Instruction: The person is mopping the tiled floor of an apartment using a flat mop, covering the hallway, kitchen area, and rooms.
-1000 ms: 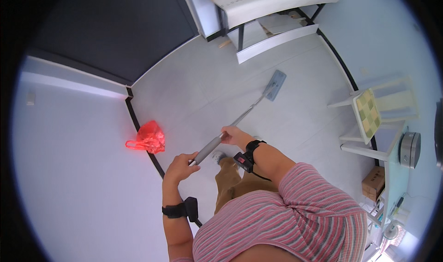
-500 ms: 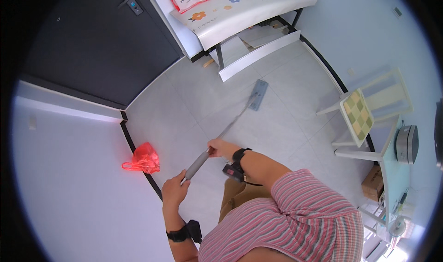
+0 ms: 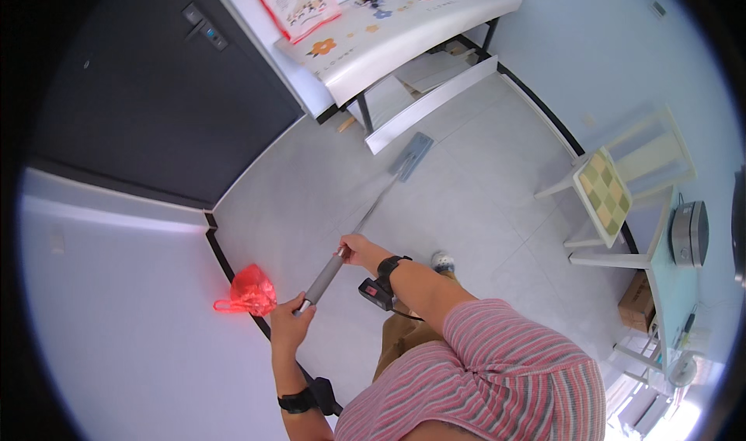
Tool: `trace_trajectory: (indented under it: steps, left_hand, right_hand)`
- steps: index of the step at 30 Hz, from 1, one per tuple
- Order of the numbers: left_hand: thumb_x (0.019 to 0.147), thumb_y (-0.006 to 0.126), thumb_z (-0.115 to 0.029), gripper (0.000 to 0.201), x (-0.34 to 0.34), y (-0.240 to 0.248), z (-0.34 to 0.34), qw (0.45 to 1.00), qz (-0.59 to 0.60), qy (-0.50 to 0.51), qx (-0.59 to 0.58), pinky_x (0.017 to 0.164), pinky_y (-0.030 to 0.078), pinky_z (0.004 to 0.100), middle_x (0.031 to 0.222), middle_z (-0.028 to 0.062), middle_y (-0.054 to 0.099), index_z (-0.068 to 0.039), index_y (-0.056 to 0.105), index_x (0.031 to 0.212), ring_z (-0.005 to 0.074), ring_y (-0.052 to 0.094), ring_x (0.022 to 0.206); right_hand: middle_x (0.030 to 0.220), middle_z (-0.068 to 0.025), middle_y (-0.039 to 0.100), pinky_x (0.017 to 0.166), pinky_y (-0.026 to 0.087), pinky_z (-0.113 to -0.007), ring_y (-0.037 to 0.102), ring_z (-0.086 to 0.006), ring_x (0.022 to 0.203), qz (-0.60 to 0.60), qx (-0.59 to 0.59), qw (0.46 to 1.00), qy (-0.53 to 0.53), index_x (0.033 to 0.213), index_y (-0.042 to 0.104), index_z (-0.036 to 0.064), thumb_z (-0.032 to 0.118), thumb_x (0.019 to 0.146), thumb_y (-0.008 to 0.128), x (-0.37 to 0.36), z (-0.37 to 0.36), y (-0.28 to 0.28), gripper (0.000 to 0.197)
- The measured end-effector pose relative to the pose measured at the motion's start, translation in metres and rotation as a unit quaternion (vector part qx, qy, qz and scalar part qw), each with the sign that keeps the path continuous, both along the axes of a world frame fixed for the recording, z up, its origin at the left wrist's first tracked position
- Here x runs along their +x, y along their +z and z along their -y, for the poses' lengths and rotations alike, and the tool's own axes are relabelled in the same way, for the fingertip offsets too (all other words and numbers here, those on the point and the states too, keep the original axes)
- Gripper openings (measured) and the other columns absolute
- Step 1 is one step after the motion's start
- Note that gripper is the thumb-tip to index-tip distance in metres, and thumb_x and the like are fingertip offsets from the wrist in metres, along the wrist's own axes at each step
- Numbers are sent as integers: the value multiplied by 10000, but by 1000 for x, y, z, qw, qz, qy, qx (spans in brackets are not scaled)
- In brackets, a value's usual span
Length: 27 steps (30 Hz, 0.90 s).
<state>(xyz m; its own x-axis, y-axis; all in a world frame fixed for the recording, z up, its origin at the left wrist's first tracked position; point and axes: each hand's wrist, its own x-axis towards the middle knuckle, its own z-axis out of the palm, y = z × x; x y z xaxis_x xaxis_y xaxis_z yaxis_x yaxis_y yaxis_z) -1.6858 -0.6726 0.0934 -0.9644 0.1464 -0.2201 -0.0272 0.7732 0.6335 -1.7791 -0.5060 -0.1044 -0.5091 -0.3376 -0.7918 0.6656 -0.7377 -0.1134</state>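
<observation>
A flat mop (image 3: 378, 200) reaches away from me, its grey-blue rectangular head (image 3: 412, 156) lying on the pale tiled floor near the low white board under the table. My left hand (image 3: 291, 317) is closed round the silver end of the handle, below the grey foam grip (image 3: 322, 279). Farther up the pole, just past that grip, my right hand (image 3: 355, 250) is wrapped round it. Both wrists wear black straps with small devices.
A red plastic bag (image 3: 253, 290) sits by the left wall. Ahead stands a table with a flowered cover (image 3: 412, 33); a dark door (image 3: 155, 91) is far left. To the right are a chair with a checked seat (image 3: 603, 192), a pale table (image 3: 664, 285) and a cardboard box (image 3: 637, 303).
The mop head has slid to the left and slightly nearer the low board. Both hands have shifted a little with the handle, and a shoe has come into view beyond my right arm.
</observation>
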Motion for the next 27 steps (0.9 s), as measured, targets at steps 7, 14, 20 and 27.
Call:
trace_trajectory:
  steps: [7,14,20,27]
  left_hand:
    - [614,574,-171,386,-75,5,-137,997,20,-65,-36,549,425,307,696,207,565,-9,559,964,255,553,558]
    - [610,570,-168,384,-142,-13,-285,993,8,-102,-55,586,436,321,710,202,568,-4,560,957,284,567,616]
    - [612,564,-122,435,-178,-47,-420,982,0,-188,17,641,426,275,812,202,576,22,513,1019,226,577,705]
    - [606,510,-116,476,-178,-40,-526,968,93,-227,-52,652,422,321,796,170,564,-64,492,1078,289,549,736]
  right_hand:
    - [621,-100,462,562,489,-394,535,-252,586,-16,20,997,-76,694,402,15,16,700,441,-64,-131,-10,40]
    - [624,-96,475,518,469,-389,526,-248,542,-26,38,994,-97,720,439,8,25,702,478,-123,-291,-26,46]
    - [598,-95,459,471,457,-378,526,-251,536,-16,128,983,-134,728,446,4,38,725,501,-150,-434,-40,65]
    - [627,-105,449,473,466,-390,515,-242,531,-35,174,976,-124,743,412,-13,8,718,499,-136,-544,-57,93]
